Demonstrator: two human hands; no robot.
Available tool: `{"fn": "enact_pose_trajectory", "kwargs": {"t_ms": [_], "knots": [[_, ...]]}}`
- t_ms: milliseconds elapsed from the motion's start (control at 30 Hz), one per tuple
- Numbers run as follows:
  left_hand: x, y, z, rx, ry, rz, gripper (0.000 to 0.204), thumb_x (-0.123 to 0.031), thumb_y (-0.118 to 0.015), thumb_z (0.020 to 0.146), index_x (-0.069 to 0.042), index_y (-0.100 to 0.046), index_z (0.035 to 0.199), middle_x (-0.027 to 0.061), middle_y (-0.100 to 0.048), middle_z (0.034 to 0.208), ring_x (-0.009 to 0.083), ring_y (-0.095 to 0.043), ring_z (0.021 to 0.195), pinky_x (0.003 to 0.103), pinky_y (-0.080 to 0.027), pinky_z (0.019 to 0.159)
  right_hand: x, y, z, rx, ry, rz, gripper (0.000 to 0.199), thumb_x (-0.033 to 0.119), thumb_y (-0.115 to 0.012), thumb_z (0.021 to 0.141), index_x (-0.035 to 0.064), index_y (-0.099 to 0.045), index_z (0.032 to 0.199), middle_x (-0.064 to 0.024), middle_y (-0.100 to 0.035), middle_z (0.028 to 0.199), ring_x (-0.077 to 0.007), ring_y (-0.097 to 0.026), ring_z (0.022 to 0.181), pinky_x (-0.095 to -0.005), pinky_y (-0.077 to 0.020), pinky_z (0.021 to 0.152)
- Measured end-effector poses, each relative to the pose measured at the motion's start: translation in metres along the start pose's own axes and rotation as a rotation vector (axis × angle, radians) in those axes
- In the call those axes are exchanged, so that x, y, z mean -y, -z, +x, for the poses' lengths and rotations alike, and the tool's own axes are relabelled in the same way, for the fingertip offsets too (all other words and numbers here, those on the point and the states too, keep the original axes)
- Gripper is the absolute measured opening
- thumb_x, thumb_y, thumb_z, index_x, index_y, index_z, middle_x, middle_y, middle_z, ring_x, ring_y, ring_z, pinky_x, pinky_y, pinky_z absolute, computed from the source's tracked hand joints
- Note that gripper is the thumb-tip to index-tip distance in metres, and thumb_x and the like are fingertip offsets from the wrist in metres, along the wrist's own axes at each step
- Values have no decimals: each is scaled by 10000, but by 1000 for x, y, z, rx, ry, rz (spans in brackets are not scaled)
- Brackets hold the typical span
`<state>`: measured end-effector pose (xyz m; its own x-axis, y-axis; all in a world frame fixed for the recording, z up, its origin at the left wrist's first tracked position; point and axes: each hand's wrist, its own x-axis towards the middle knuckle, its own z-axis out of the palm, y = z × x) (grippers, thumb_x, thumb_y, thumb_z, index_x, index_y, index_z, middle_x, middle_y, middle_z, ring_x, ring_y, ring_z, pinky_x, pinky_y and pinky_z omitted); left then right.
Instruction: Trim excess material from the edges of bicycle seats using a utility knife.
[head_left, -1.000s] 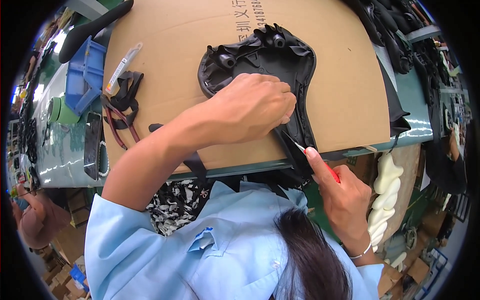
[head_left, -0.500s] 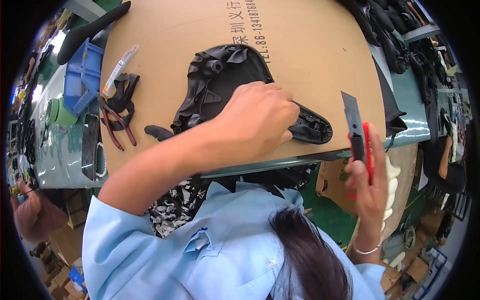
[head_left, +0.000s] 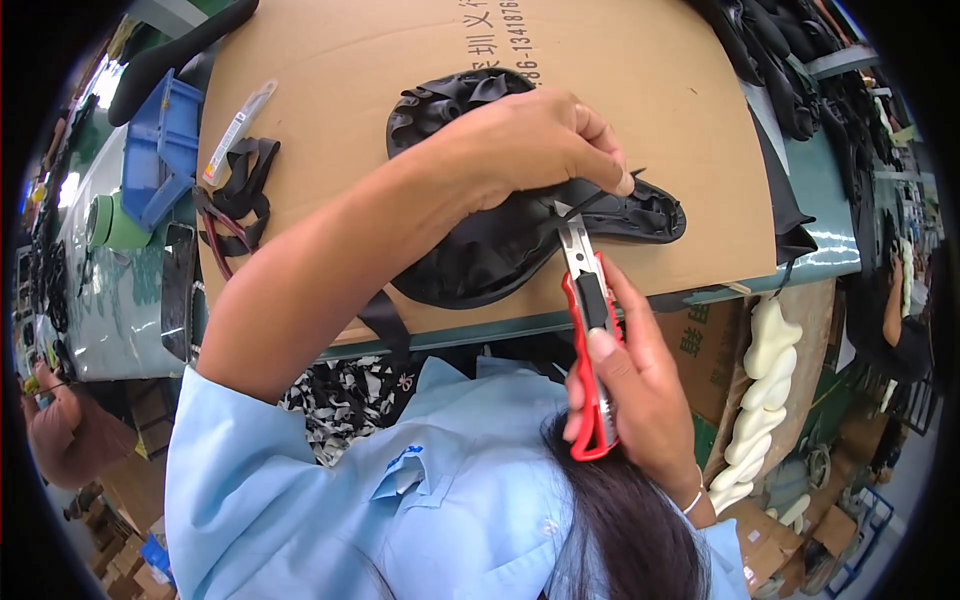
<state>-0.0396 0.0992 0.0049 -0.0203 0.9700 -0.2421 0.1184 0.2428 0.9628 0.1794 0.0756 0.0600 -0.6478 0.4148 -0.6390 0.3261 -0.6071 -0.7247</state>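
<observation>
While the left hand pins the black saddle, brown cardboard lies beneath.

The left hand lies palm down with its forearm stretched forward across the view, fingers curled and fingertips pinched together at the right. The right hand is raised below it, fingers wrapped in a closed grip, forefinger extended forward.

Black bicycle saddle lies underside-up on cardboard; red utility knife blade touching it.
</observation>
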Motion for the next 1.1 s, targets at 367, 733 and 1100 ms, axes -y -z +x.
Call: {"fn": "enact_pose_trajectory", "kwargs": {"t_ms": [367, 733, 1100], "knots": [[-19, 61, -19, -407, -372, 616, 341, -400, -636, 878, -93, -660, 1025, 42, -670, 942, 165, -619, 922, 287, -451, 838, -14, 32, 7, -99, 251, -71, 290, 159, -483, 979, -21, -453, 1205, -139, -587, 967, -163, -648, 762, -291, -553, 665], [3, 5, -125, -1206, -187, 1297, 371, -345, -535, 935, -20, -707, 894, 172, -681, 897, 344, -613, 781, 419, -456, 790, 49, 13, 124, 119, 607, -469, 326, 191, -539, 971, -4, -492, 1229, -101, -634, 1017, -156, -625, 901, -271, -498, 801], [9, -58, -70, -880, 28, 400, 300, -275, -625, 871, -29, -631, 699, 70, -565, 630, 220, -493, 685, 359, -363, 706, 28, 33, 82, -5, 564, -477, 254, 133, -566, 947, 2, -523, 1160, -88, -658, 1010, -118, -626, 827, -271, -510, 715]]}}
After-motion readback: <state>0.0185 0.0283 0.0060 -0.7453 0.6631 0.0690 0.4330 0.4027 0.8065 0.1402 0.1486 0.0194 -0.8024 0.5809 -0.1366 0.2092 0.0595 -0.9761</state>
